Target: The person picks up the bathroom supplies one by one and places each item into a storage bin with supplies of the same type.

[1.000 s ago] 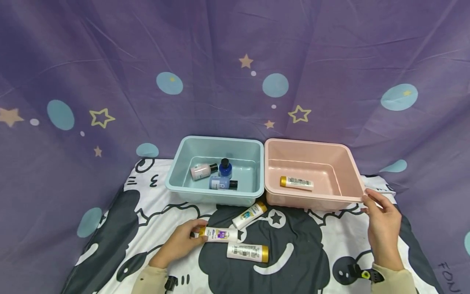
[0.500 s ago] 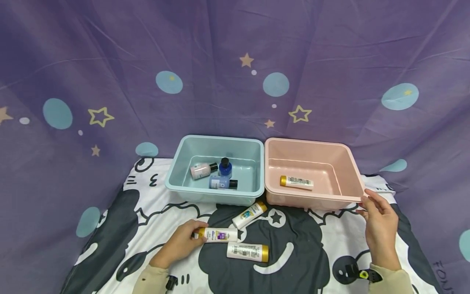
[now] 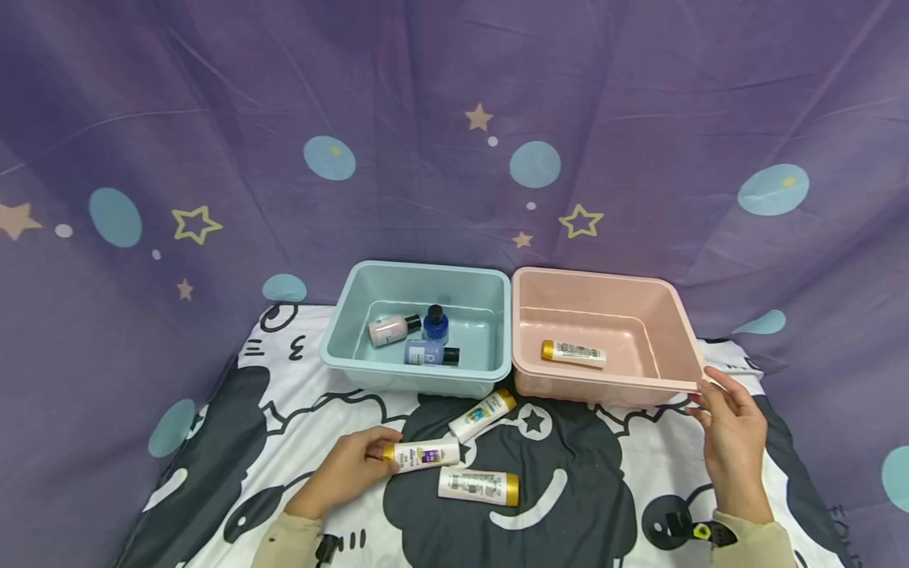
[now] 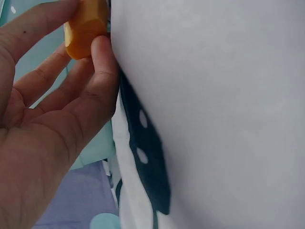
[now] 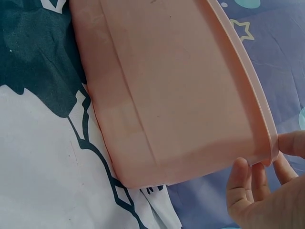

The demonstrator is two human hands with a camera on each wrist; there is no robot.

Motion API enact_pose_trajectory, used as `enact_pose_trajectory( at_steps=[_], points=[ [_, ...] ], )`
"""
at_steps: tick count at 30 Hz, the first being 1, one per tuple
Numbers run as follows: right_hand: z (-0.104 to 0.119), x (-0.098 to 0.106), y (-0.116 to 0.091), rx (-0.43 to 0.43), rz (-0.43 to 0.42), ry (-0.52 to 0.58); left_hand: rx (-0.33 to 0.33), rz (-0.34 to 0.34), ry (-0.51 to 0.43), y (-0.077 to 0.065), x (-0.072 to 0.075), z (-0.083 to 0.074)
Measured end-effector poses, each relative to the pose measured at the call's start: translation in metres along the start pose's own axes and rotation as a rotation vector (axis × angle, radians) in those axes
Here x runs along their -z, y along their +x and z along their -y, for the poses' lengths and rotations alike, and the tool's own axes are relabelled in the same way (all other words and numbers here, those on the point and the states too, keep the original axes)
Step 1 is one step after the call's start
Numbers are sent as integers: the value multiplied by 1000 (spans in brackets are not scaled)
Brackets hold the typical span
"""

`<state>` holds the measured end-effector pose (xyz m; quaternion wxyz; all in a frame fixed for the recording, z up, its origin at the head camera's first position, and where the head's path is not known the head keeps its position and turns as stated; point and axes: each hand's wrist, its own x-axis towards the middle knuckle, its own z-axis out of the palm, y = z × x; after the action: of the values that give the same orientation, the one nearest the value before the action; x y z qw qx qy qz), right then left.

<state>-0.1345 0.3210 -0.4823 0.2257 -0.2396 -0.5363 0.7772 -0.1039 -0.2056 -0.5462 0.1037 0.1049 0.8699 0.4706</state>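
My left hand (image 3: 348, 465) pinches the gold cap (image 4: 86, 29) of a small white tube with a purple label (image 3: 428, 455), between thumb and fingertips. Just below it on the sheet lies a second white gold-capped tube (image 3: 473, 486), its printed back facing up. A third white tube (image 3: 483, 416) lies slantwise behind, its cap close to the bins. At the right, my right hand (image 3: 735, 442) holds the front right corner of the pink bin (image 5: 176, 95), thumb and fingers at its rim. One white gold-capped tube (image 3: 574, 353) lies inside that bin.
Left of the pink bin, side by side with it, stands a light blue bin (image 3: 415, 382). In it are a pale pink bottle (image 3: 387, 331), a dark blue bottle (image 3: 435, 325) and a light blue bottle (image 3: 424, 353). A purple curtain (image 3: 426, 158) hangs behind.
The tube in my left hand has tilted slightly, its cap end a little lower. My right hand has shifted slightly left at the pink bin's corner. The bins stay put.
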Motion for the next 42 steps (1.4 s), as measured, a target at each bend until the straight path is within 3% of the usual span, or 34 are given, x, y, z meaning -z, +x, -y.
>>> enact_pose_trajectory(
  at_steps=[9,19,24,31,42],
  points=[
    [0,2,1,-18,22,-6,72,21,-263,-1,4,0],
    [1,3,2,-42,16,-31,79,42,-520,5,10,-28],
    [1,3,2,-47,20,-27,38,66,-639,11,13,-59],
    [0,3,3,-35,37,-20,-26,70,-672,29,18,-115],
    [-2,3,5,-33,23,-14,-161,66,-743,92,17,-191]
  ],
)
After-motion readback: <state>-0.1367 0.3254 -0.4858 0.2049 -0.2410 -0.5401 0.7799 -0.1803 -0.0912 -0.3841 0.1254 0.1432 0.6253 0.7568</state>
